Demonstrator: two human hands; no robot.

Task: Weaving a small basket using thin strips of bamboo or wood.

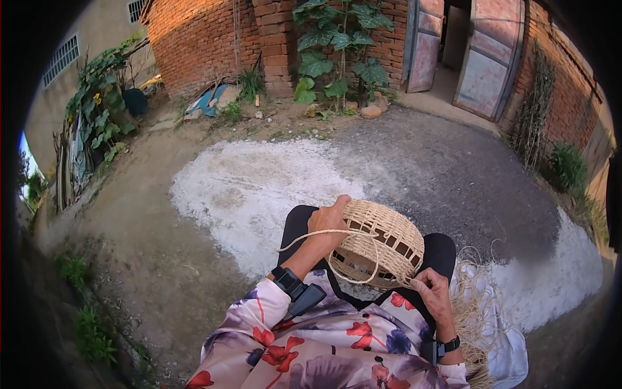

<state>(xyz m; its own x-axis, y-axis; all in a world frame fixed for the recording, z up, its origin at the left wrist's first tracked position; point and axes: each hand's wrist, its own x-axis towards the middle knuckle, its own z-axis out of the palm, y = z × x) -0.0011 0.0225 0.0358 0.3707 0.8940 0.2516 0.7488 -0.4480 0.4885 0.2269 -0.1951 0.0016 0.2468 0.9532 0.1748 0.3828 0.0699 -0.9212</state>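
Woven basket is held over the lap, gripped by the left hand and pinched at its edge by the right hand. Weaving appears largely done; a trailing cord is seemingly left unworked

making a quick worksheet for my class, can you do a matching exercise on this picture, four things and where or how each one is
Things
1. left hand
2. right hand
3. loose pale cords
4. metal doors

Places and states
A. heaped at the person's right
B. at the upper left of the basket
C. standing open
D. at the basket's lower right edge

Pairs: 1-B, 2-D, 3-A, 4-C
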